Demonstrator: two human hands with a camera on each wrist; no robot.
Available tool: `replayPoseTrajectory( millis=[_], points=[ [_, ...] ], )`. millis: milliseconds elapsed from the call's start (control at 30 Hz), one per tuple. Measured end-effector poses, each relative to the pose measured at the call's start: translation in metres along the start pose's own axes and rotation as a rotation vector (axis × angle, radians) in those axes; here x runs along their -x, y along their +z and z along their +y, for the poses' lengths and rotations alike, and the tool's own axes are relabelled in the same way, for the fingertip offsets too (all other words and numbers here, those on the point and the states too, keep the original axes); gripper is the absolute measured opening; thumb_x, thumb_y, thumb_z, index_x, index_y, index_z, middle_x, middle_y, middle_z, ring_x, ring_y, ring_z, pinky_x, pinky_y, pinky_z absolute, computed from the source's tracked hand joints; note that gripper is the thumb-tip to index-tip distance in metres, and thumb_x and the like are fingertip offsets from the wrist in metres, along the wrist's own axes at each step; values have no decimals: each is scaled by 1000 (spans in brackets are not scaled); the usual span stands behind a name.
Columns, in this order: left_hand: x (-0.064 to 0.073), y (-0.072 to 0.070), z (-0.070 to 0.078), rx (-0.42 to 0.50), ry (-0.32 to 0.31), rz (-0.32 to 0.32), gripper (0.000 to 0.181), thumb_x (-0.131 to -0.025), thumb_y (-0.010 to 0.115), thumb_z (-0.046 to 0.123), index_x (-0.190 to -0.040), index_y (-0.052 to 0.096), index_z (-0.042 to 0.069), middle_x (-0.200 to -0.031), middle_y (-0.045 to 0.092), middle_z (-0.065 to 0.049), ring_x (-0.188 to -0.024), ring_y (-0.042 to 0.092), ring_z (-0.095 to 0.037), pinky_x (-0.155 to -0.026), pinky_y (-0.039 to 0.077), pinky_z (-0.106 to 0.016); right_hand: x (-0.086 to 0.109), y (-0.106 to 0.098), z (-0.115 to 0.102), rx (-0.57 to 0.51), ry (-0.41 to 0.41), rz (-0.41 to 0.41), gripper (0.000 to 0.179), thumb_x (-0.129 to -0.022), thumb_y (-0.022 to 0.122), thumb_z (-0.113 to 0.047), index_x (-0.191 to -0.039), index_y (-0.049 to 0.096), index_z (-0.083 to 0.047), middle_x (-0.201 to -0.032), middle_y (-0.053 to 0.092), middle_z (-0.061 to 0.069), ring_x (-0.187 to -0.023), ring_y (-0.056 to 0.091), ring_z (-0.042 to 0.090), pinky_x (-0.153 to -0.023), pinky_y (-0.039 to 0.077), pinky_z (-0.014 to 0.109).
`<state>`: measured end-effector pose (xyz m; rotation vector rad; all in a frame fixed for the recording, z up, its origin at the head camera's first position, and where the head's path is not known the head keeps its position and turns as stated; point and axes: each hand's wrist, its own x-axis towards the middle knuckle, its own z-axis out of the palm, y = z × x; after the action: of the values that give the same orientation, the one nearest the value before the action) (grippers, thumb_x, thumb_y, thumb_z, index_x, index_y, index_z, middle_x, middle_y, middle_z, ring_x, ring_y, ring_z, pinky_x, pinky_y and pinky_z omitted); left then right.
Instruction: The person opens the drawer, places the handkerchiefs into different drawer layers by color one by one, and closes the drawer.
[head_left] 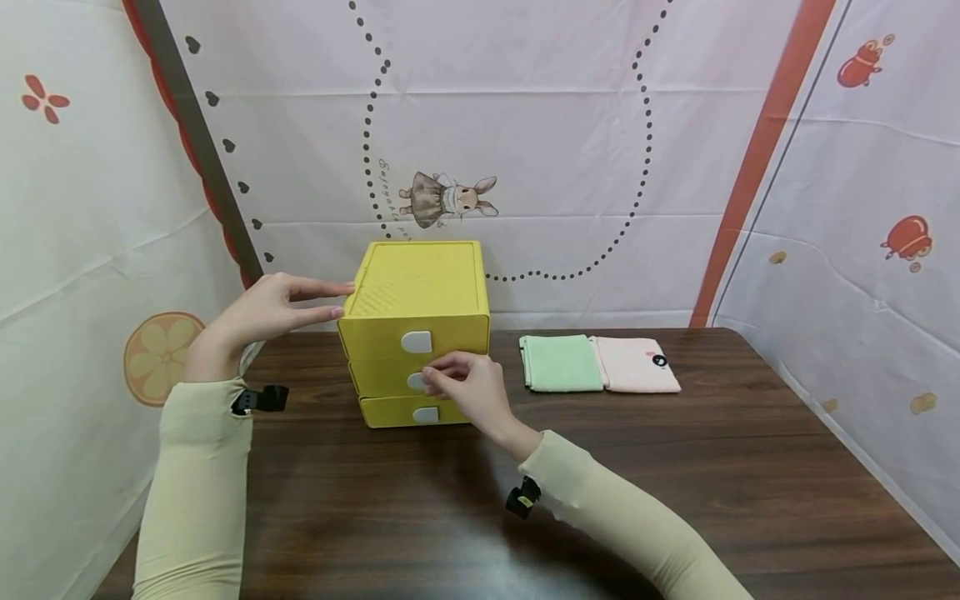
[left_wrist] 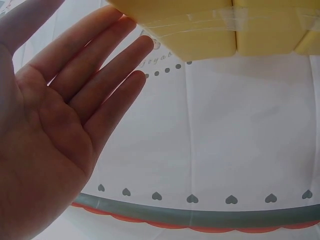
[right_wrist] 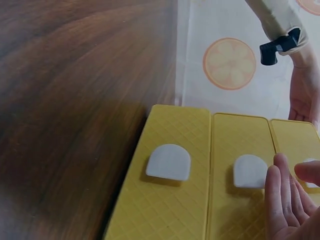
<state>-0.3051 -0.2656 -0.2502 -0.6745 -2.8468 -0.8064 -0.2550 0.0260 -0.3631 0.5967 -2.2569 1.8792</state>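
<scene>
Cross-hatched plastic drawers (head_left: 390,368), glossy wood-grain tabletop (head_left: 375,508), matt cloth squares (head_left: 562,364)

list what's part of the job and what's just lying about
In the job, it seems:
- yellow drawer unit, left hand at its side
- middle white handle, right hand at it

Just lying about:
- folded green cloth
- folded pink cloth

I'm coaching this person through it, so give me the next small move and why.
I'd probably curl the fingers of the right hand round the middle knob: the right wrist view shows them fairly straight beside it, not gripping, while the left hand is at the left edge of the box.
</scene>
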Motion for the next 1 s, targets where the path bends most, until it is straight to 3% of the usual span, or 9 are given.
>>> replayPoseTrajectory(
  millis=[400, 600, 800, 1000],
  points=[
    [-1, 0, 0, 10, 0, -4, 46, -82, 65, 55, -123, 64, 33, -127, 62, 0, -119, 56, -22, -94, 45, -53, 13, -3, -9, 33, 79, -44, 17, -88, 67, -10, -97, 70, 5, -89, 71, 22, -78, 70, 37, -71, 57, 47],
    [-1, 0, 1, 5, 8, 2, 45, -83, 66, 54, -122, 65, 33, -125, 63, 2, -117, 58, -20, -93, 46, -50, 11, -1, 16, 57, 82, -14, 15, -87, 70, -17, -94, 73, -4, -83, 73, 15, -75, 71, 33, -68, 57, 44],
    [0, -1, 1, -5, 25, 7, 42, -84, 66, 51, -122, 65, 33, -123, 64, 4, -112, 60, -16, -91, 48, -47, 11, -2, 26, 104, 82, -8, 12, -86, 70, -21, -90, 74, -10, -77, 74, 6, -73, 71, 31, -63, 58, 38],
    [0, -1, 0, -9, 27, 7, 42, -84, 66, 51, -122, 65, 33, -124, 64, 3, -113, 59, -18, -91, 48, -48, 12, -1, 30, 103, 88, -15, 12, -87, 69, -18, -91, 74, -8, -77, 74, 8, -74, 71, 33, -67, 57, 46]
  ],
)
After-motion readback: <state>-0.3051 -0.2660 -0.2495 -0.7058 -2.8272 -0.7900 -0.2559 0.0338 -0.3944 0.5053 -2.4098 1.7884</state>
